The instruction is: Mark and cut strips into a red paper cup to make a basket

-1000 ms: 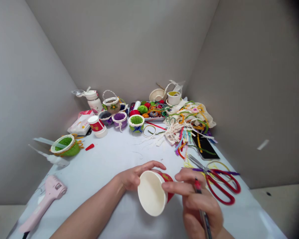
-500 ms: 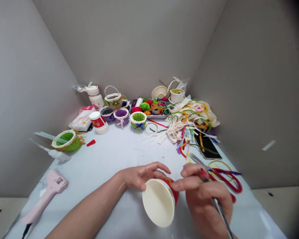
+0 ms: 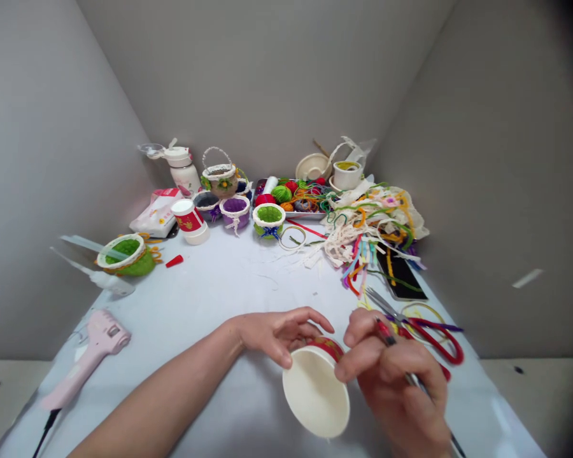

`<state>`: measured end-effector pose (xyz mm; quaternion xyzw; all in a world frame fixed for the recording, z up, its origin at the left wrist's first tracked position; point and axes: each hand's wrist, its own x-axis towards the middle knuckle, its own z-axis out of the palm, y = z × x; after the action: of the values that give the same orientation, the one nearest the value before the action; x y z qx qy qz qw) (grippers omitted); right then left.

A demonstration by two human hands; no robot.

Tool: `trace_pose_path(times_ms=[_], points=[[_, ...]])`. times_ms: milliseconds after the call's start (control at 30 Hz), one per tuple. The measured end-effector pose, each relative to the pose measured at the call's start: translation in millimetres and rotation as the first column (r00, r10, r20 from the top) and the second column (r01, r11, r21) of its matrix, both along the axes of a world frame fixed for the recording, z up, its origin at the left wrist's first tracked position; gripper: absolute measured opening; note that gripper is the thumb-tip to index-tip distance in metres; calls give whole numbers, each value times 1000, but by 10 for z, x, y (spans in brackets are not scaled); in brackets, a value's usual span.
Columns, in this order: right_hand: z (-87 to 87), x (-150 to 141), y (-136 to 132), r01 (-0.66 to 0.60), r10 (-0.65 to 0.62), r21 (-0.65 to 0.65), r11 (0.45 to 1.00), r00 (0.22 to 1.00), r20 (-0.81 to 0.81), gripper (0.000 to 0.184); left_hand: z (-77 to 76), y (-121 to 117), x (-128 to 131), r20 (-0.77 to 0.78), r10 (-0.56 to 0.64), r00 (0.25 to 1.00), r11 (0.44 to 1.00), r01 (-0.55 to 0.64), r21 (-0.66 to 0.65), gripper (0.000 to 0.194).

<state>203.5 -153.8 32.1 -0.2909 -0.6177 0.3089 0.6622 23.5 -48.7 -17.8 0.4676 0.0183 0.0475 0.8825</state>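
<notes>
One paper cup [image 3: 316, 395] tilts between your hands, mouth toward you; likely light and easily dented, so hold it gently near the rim. Your left hand [image 3: 281, 336] clasps its side; your right hand [image 3: 398, 375] grips a pen [image 3: 386, 332]. Scissors [image 3: 403, 318] lie beyond.

Plain grey walls [image 3: 267, 76] stand behind the table [image 3: 229, 286] and to its left and right; beside its near edges lie whitish surfaces [image 3: 544, 407], dark-spotted.
</notes>
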Motion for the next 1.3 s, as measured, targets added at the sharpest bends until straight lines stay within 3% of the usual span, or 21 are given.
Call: trace_pose_path(times_ms=[133, 367, 700, 1000, 1300], points=[[38, -37, 61, -16, 11, -56, 998, 996, -88, 23, -10, -13, 18, -26, -29, 999, 997, 31, 75, 80], [-33, -51, 91, -92, 85, -92, 992, 993, -78, 26, -7, -22, 31, -31, -39, 999, 987, 44, 152, 75], [-8, -40, 175, -232, 211, -172, 957, 969, -130, 31, 15, -56, 35, -79, 15, 997, 942, 12, 335, 64], [-57, -85, 215, -283, 278, -181, 942, 959, -50, 28, 22, -82, 31, -100, 57, 993, 936, -18, 352, 69], [-107, -94, 207, -278, 265, -219, 935, 960, -84, 29, 2, -80, 32, -88, 99, 991, 953, -69, 296, 61]])
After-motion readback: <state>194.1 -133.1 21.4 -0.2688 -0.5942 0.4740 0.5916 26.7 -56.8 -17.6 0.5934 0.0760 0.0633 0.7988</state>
